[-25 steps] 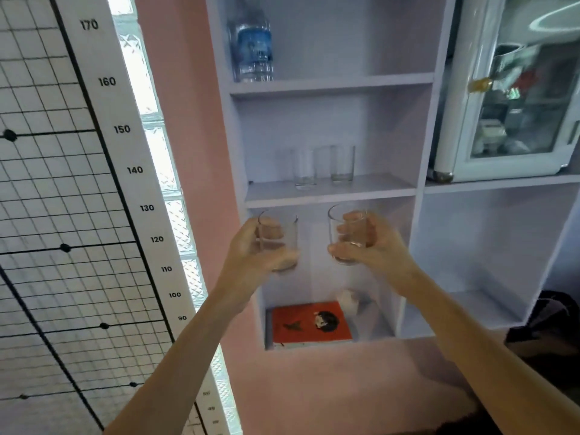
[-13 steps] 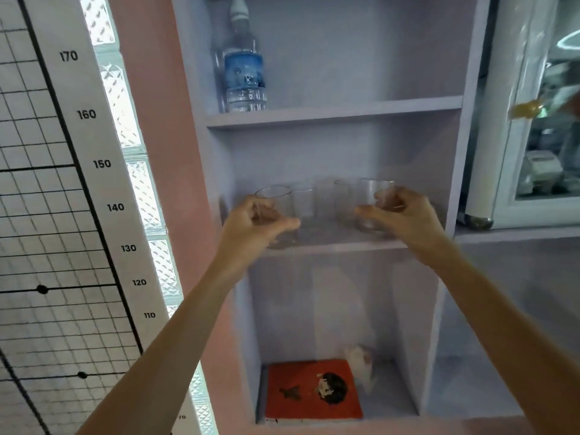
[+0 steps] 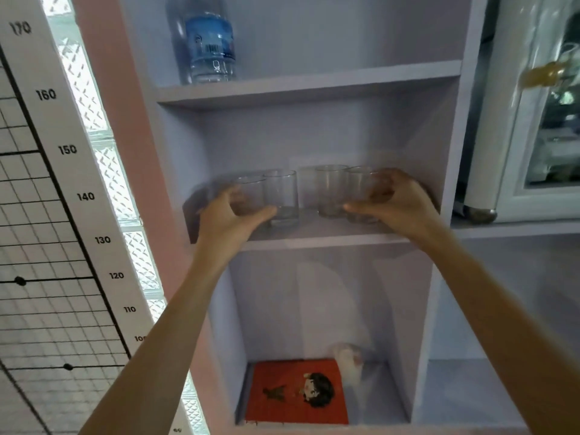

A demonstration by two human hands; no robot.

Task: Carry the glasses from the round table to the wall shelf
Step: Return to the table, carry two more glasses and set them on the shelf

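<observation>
Several clear glasses stand in a row on the middle board of the lilac wall shelf [image 3: 326,239]. My left hand [image 3: 233,216] is wrapped around the leftmost glass [image 3: 251,191], which sits low at the shelf's left end. My right hand [image 3: 397,205] grips the rightmost glass [image 3: 361,191] at the right end. Between them stand two free glasses, one left of centre [image 3: 282,197] and one right of centre [image 3: 331,189]. Whether the held glasses rest on the board I cannot tell.
A water bottle [image 3: 207,39] stands on the shelf above. A red book [image 3: 296,392] and a small white object [image 3: 350,362] lie in the bottom compartment. A glass-door cabinet [image 3: 539,120] stands to the right, a height chart [image 3: 62,152] to the left.
Both hands rose from below the middle board and moved the two held glasses in onto it, outside the two standing glasses. The view has come closer to the shelf.
</observation>
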